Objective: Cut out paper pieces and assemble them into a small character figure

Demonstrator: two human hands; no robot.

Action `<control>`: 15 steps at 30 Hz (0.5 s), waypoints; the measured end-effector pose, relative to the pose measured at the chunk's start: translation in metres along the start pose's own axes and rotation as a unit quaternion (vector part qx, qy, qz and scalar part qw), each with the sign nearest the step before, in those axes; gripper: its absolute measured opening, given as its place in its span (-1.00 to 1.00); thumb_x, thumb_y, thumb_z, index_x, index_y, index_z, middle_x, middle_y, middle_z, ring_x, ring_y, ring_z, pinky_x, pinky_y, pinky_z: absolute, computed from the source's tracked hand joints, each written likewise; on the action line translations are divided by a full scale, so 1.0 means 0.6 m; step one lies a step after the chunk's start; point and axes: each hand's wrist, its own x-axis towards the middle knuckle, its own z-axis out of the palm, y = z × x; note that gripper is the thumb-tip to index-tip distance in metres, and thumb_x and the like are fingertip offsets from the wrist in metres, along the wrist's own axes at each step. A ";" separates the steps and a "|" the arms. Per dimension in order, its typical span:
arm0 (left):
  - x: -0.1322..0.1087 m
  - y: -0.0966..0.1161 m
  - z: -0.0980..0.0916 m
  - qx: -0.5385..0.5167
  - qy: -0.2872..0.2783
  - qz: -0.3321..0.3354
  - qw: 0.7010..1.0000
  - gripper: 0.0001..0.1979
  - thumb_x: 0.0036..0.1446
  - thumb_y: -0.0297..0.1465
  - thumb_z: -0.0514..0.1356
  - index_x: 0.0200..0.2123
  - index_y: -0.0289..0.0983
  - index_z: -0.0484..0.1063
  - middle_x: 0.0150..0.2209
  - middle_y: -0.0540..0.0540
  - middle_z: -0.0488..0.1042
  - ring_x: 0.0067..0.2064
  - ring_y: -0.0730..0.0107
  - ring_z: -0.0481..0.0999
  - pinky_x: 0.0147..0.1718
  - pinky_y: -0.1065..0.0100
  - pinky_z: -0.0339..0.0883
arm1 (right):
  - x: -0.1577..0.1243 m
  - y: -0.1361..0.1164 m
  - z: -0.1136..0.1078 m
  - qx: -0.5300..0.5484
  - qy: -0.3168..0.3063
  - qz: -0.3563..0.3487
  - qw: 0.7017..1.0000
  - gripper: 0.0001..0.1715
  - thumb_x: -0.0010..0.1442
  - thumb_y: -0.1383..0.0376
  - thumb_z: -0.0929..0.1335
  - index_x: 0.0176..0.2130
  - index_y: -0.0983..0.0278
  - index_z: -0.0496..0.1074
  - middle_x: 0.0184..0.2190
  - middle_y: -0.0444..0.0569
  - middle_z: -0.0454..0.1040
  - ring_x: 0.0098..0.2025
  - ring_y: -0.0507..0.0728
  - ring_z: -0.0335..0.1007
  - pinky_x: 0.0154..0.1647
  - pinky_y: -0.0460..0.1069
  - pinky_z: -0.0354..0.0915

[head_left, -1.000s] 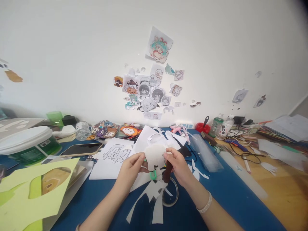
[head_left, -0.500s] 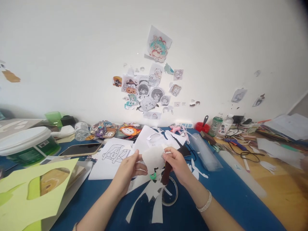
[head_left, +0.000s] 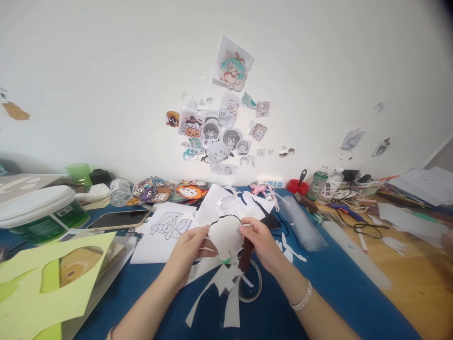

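Between both hands is a rounded white paper cutout [head_left: 225, 238] with a dark line along its top edge and small dark marks near the bottom. My left hand [head_left: 194, 248] pinches its left edge, thumb on top. My right hand [head_left: 256, 241] grips the upper right edge with thumb and fingers. A brown strip [head_left: 247, 255] hangs just under the right hand; whether it is held too, I cannot tell. Below lie white paper scraps [head_left: 231, 302] and a roll of tape [head_left: 259, 283]. A bit of green shows under the cutout's lower edge.
A line drawing [head_left: 170, 226] on white paper lies to the left, near a phone [head_left: 118, 220] and a green-and-white tub [head_left: 46, 212]. Yellow-green cut paper [head_left: 88, 293] covers the front left. To the right are a clear plastic sleeve [head_left: 300, 224], a red bowl [head_left: 296, 187] and bottles [head_left: 317, 183].
The cutout has tilted, so its face with the dark upper edge and small marks now shows and it covers more of the green piece. Both hands stay almost in place.
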 end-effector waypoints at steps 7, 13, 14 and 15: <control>0.002 -0.001 0.002 0.018 0.019 0.017 1.000 -0.63 -0.03 -0.10 0.16 -0.60 -0.31 0.36 -0.65 -0.03 0.42 -0.56 0.43 0.40 -0.44 0.38 0.40 | -0.001 0.005 0.001 -0.015 -0.009 -0.008 1.000 -0.70 0.02 0.09 0.34 -0.32 0.25 0.30 -0.70 -0.28 0.18 -0.69 -0.06 0.00 -0.71 -0.17 -0.08; 0.007 -0.012 -0.002 0.049 0.025 0.041 0.998 -0.61 0.00 -0.09 0.12 -0.61 -0.30 0.33 -0.66 -0.01 0.40 -0.58 0.44 0.39 -0.48 0.39 0.37 | 0.001 0.010 -0.009 -0.059 -0.016 -0.029 0.998 -0.74 0.07 0.12 0.32 -0.31 0.26 0.32 -0.68 -0.27 0.15 -0.67 -0.07 -0.03 -0.69 -0.16 -0.09; 0.007 -0.013 -0.002 0.060 0.028 0.042 0.997 -0.61 0.01 -0.09 0.11 -0.61 -0.30 0.32 -0.66 -0.02 0.40 -0.58 0.43 0.40 -0.48 0.38 0.38 | 0.002 0.011 -0.011 -0.071 -0.015 -0.037 0.997 -0.75 0.08 0.12 0.31 -0.35 0.27 0.32 -0.69 -0.27 0.15 -0.67 -0.07 -0.03 -0.68 -0.16 -0.10; 0.007 -0.014 -0.002 0.072 0.030 0.042 0.996 -0.61 0.01 -0.09 0.10 -0.61 -0.30 0.32 -0.67 -0.02 0.41 -0.58 0.42 0.41 -0.48 0.37 0.38 | 0.004 0.013 -0.013 -0.082 -0.013 -0.046 0.995 -0.75 0.08 0.13 0.31 -0.38 0.28 0.31 -0.69 -0.26 0.15 -0.67 -0.08 -0.03 -0.68 -0.16 -0.10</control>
